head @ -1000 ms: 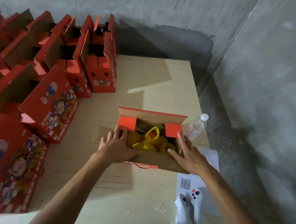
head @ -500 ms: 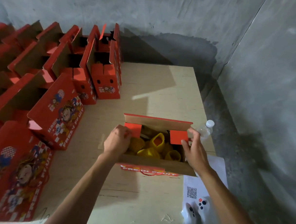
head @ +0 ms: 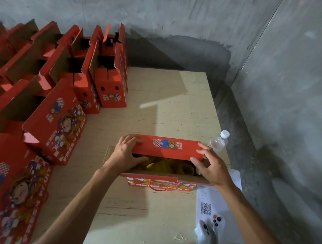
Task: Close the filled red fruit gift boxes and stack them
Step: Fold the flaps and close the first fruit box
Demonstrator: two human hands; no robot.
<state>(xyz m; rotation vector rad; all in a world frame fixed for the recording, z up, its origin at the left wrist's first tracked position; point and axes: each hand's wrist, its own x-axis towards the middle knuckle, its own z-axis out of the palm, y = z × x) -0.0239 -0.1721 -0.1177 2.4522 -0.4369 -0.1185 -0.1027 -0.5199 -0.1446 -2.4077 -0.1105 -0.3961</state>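
Note:
A red fruit gift box (head: 160, 184) stands on the wooden table (head: 169, 95) in front of me, with fruit in yellow foam nets (head: 162, 165) showing through the gap in its top. Its red lid flap (head: 167, 147) is folded down most of the way over the opening. My left hand (head: 126, 153) grips the flap's left end, fingers on top and thumb underneath. My right hand (head: 209, 166) pinches the flap's right end in the same way. A closed red box (head: 59, 122) leans at the left.
Several open red boxes (head: 109, 84) fill the table's left and back. Another closed box (head: 12, 191) lies at the near left. A plastic bottle (head: 219, 141), a sheet with a QR code (head: 207, 207) and white controllers (head: 211, 228) sit at the right edge. Concrete walls stand behind and right.
The lid flap, upright before with its small red tabs showing, has swung down toward me over the fruit. Both hands moved from the box's side flaps to the ends of the lid.

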